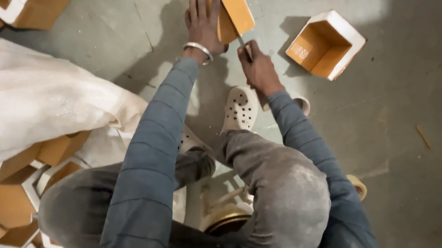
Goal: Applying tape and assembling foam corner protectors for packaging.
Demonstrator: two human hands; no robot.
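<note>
Left hand [204, 21] fingers clamped on orange tile piece [232, 9], on floor [422, 83] at 12 o'clock. Right hand [258, 69] fingers pinched on thin blade [233, 28] against it. Long axis 11-to-5.

The box piece [231, 9] is sitting on the floor [439, 85]. An open box [326, 44] is lying to its right. The shoe [241, 109] is resting just below it. The sack [16, 101] is lying far down to its left.

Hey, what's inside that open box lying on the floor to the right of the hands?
The open box shows only bare orange inner walls and a pale speckled patch on one wall. Its deepest corner is shadowed, so that part can't be checked.
</note>
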